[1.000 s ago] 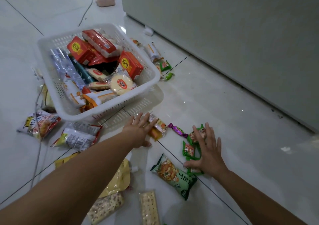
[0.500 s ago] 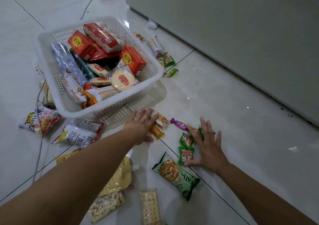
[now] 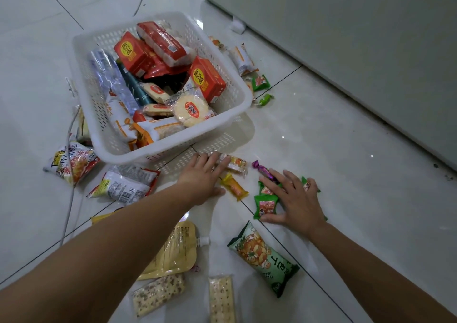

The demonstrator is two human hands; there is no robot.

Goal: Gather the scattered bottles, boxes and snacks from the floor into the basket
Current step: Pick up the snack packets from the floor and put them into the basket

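Observation:
A white plastic basket [image 3: 232, 114] stands on the tiled floor, filled with red boxes, a clear bottle and snack packs. In front of it my left hand [image 3: 202, 178] lies flat, fingers spread, fingertips on a small clear-wrapped snack [image 3: 236, 165], with an orange packet [image 3: 235, 187] just to its right. My right hand [image 3: 295, 199] presses flat on several small green packets [image 3: 265, 205], next to a purple candy [image 3: 261, 169]. Neither hand has lifted anything. A bigger green snack bag [image 3: 264, 258] lies closer to me.
Loose packs surround the basket: a red-yellow bag [image 3: 73, 165], a silver-red bag [image 3: 126, 184], a yellow pouch [image 3: 173, 251], two cracker packs [image 3: 158, 294], and snacks behind the basket [image 3: 243, 59]. A grey cabinet [image 3: 346, 38] stands to the right. A cable [image 3: 70, 174] runs along the left.
My right hand slid left, pushing the green packets towards the left hand. My left hand stayed by the basket's front, fingers now on the clear-wrapped snack. The view shifted.

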